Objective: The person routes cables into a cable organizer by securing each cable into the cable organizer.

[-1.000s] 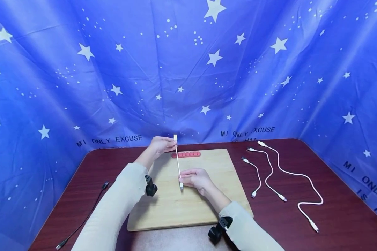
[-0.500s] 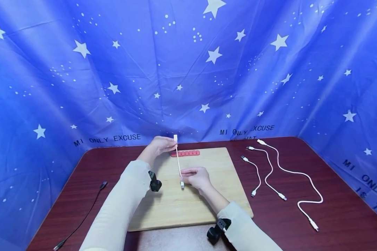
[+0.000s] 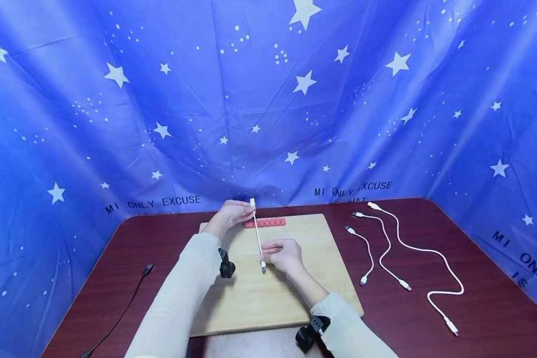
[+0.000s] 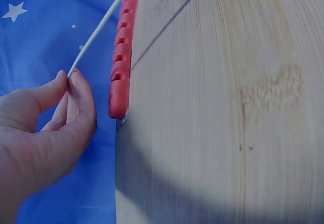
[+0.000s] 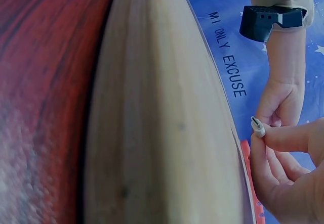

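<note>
A short white USB cable (image 3: 257, 233) is stretched taut between both hands over the wooden board. My left hand (image 3: 236, 214) pinches its far end just below the white plug, between thumb and fingers. Near the other end, my right hand (image 3: 286, 256) pinches the cable, and a metal-tipped plug (image 5: 257, 127) sticks out past the fingertips. Beside the left hand, a red cable holder (image 4: 121, 57) with a row of slots sits along the board's far edge. In the head view the cable crosses in front of the holder's left part.
The wooden board (image 3: 232, 308) lies on a dark red table (image 3: 170, 238). To its right lie a short white cable (image 3: 369, 251), a medium one (image 3: 387, 243) and a long one (image 3: 438, 252). A black cable (image 3: 121, 315) lies left. Blue star-printed cloth (image 3: 268, 99) hangs behind.
My left hand and forearm have shifted slightly right, bringing the cable's far end across the holder's left part. The right hand has moved a little right too. Both keep their pinch.
</note>
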Available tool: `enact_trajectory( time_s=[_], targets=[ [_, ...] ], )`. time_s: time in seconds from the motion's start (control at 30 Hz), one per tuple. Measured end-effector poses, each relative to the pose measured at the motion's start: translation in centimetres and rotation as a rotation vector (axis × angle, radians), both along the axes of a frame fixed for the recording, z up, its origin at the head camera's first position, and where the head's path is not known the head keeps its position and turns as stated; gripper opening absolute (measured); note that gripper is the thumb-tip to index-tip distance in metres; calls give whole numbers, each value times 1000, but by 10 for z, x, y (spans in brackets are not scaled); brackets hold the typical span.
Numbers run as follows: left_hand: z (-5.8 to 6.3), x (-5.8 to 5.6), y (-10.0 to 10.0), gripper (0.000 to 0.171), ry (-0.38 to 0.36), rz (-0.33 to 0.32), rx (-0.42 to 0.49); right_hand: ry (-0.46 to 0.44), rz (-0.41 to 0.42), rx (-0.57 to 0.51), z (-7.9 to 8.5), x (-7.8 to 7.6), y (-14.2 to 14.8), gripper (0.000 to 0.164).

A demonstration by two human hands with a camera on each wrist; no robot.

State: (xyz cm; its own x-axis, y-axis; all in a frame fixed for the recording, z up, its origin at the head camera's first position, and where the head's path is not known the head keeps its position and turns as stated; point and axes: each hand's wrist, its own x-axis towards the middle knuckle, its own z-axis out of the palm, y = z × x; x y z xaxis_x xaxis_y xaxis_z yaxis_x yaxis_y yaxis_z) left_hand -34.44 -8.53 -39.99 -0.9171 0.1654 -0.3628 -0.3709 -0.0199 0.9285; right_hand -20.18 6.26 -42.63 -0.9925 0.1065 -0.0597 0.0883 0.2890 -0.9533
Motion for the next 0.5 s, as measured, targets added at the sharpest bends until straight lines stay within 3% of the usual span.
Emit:
enact_trajectory(
  time_s=[0.33, 0.43, 0.5],
  targets=[
    [-3, -3, 2, 36, 29, 3, -60, 49, -3, 83, 0, 3, -2, 21],
    [-11, -7, 0, 32, 58, -8, -66, 61, 4, 100, 0, 4, -4, 20],
    [-24, -19, -3, 28, 102, -29, -55, 70, 12, 111, -1, 5, -5, 19]
  ],
)
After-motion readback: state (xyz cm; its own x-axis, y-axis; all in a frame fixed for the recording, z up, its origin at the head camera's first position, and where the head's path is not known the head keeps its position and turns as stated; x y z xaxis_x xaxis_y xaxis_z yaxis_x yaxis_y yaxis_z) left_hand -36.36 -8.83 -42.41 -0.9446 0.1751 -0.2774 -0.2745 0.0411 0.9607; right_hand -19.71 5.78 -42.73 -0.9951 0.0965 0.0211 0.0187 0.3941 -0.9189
